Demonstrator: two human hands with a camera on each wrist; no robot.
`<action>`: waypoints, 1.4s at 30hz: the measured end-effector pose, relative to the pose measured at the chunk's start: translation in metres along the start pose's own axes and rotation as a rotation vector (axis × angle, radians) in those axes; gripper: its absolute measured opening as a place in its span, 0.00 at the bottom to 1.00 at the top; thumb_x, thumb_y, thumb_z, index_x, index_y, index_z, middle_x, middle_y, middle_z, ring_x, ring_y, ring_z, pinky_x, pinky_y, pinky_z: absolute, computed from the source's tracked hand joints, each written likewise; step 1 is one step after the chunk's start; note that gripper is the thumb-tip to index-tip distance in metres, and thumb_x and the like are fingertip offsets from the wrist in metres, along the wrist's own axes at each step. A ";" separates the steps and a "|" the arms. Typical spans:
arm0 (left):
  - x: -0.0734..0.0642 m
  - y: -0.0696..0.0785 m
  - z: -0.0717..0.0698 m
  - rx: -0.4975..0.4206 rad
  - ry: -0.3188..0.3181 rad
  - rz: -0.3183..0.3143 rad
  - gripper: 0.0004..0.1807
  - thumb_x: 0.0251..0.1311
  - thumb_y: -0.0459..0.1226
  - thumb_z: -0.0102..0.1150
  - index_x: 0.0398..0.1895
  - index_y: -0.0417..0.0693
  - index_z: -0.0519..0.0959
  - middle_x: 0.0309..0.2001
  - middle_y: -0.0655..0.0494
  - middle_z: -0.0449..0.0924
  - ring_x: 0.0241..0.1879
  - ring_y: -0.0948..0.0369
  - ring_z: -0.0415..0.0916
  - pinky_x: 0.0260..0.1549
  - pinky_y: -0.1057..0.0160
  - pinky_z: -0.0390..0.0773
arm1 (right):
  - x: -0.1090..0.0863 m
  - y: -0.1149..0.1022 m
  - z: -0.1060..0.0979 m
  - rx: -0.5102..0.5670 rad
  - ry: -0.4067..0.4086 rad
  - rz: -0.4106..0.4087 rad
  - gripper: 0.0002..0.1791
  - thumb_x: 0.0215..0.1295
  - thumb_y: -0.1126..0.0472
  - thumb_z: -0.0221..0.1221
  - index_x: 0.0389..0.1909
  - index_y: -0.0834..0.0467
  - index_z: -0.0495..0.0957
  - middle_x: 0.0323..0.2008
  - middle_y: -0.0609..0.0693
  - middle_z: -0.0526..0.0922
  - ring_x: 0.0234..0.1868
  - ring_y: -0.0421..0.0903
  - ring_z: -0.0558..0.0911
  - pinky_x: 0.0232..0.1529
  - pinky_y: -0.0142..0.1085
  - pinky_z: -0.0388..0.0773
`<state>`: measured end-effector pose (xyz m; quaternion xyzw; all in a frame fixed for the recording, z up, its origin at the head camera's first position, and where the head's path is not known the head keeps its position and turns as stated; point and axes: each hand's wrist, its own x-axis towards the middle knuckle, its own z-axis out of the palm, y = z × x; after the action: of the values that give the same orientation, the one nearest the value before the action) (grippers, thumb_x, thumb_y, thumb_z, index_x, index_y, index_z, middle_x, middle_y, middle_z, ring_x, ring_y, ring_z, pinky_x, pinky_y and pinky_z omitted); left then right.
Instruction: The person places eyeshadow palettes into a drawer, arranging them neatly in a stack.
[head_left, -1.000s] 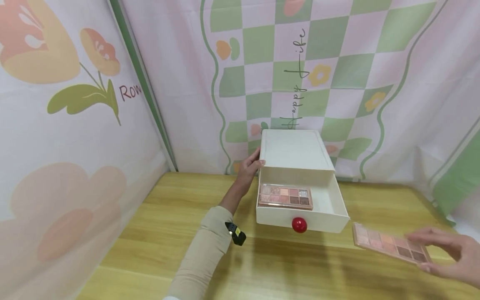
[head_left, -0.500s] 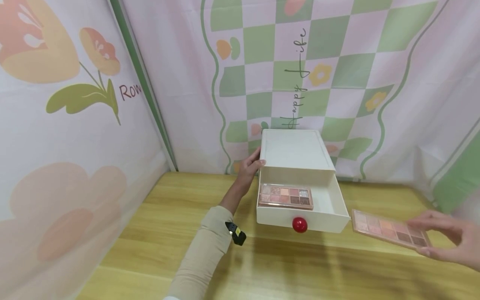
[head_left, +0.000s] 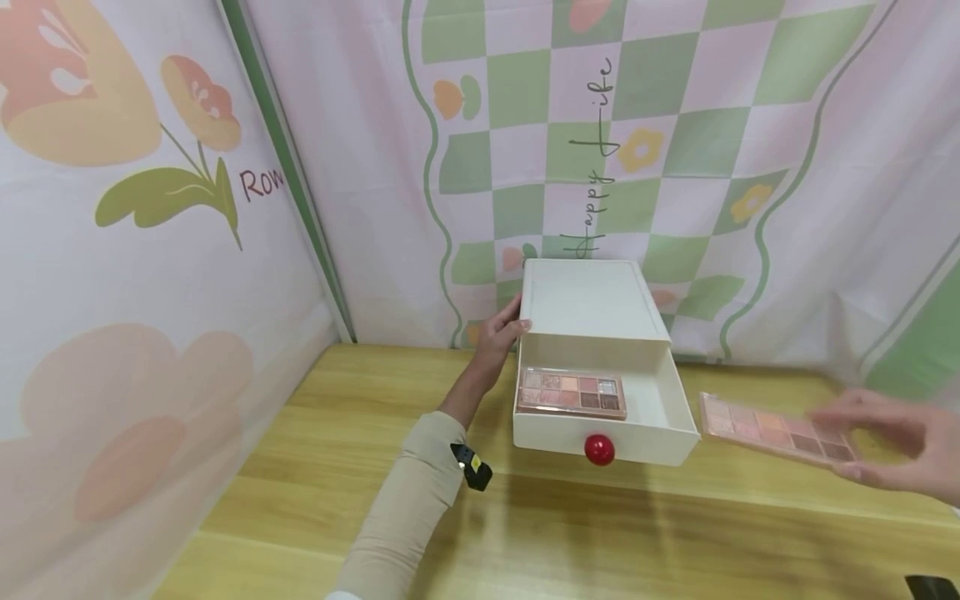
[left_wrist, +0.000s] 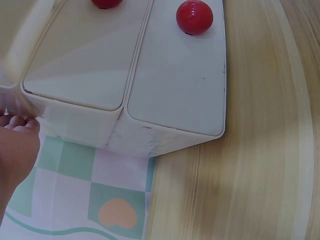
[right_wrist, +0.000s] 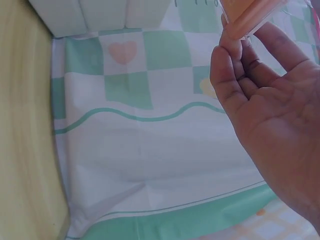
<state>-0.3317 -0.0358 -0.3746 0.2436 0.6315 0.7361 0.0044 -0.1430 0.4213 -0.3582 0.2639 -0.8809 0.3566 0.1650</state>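
Note:
A white drawer unit (head_left: pixel 592 300) stands at the back of the table with its top drawer (head_left: pixel 660 408) pulled out. An eyeshadow palette (head_left: pixel 572 392) lies in the left part of that drawer, behind a red knob (head_left: pixel 599 450). My left hand (head_left: pixel 497 342) rests against the unit's left side, its thumb at the top front edge. To the right of the drawer, my right hand (head_left: pixel 896 442) pinches a second eyeshadow palette (head_left: pixel 776 431) by its right end, held above the table. In the right wrist view only a corner of this palette (right_wrist: pixel 252 17) shows between fingers and thumb.
Two lower drawers with red knobs (left_wrist: pixel 195 17) are pushed in, seen in the left wrist view. A patterned curtain (head_left: pixel 585 150) hangs close behind the unit, and a flowered one (head_left: pixel 150 292) on the left. The wooden table (head_left: pixel 315 467) extends around the unit.
My right hand has risen with the held palette, which has gone from below the drawer's front corner to about its level. The left hand and the drawer unit have stayed put.

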 end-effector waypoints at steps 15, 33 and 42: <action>0.001 0.000 0.000 -0.015 -0.009 0.004 0.40 0.64 0.39 0.49 0.79 0.39 0.53 0.81 0.44 0.53 0.81 0.51 0.53 0.80 0.56 0.58 | 0.027 -0.018 -0.011 -0.137 -0.115 0.117 0.36 0.47 0.73 0.72 0.62 0.57 0.79 0.53 0.24 0.78 0.56 0.16 0.70 0.46 0.09 0.60; 0.000 -0.001 0.000 -0.008 -0.009 0.006 0.41 0.63 0.40 0.50 0.79 0.39 0.53 0.81 0.44 0.53 0.81 0.51 0.53 0.80 0.56 0.58 | 0.066 -0.059 0.024 -0.010 -0.038 -0.101 0.35 0.38 0.81 0.71 0.55 0.64 0.82 0.46 0.39 0.85 0.43 0.31 0.78 0.48 0.12 0.70; 0.000 -0.002 0.000 -0.014 -0.006 0.006 0.41 0.64 0.39 0.50 0.79 0.38 0.53 0.81 0.43 0.52 0.81 0.50 0.52 0.80 0.56 0.57 | 0.081 -0.069 0.039 -0.079 -0.021 -0.063 0.33 0.38 0.73 0.76 0.52 0.55 0.86 0.50 0.31 0.84 0.50 0.23 0.77 0.52 0.09 0.65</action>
<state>-0.3324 -0.0355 -0.3760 0.2476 0.6257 0.7397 0.0057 -0.1725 0.3237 -0.3088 0.2883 -0.8872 0.3136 0.1773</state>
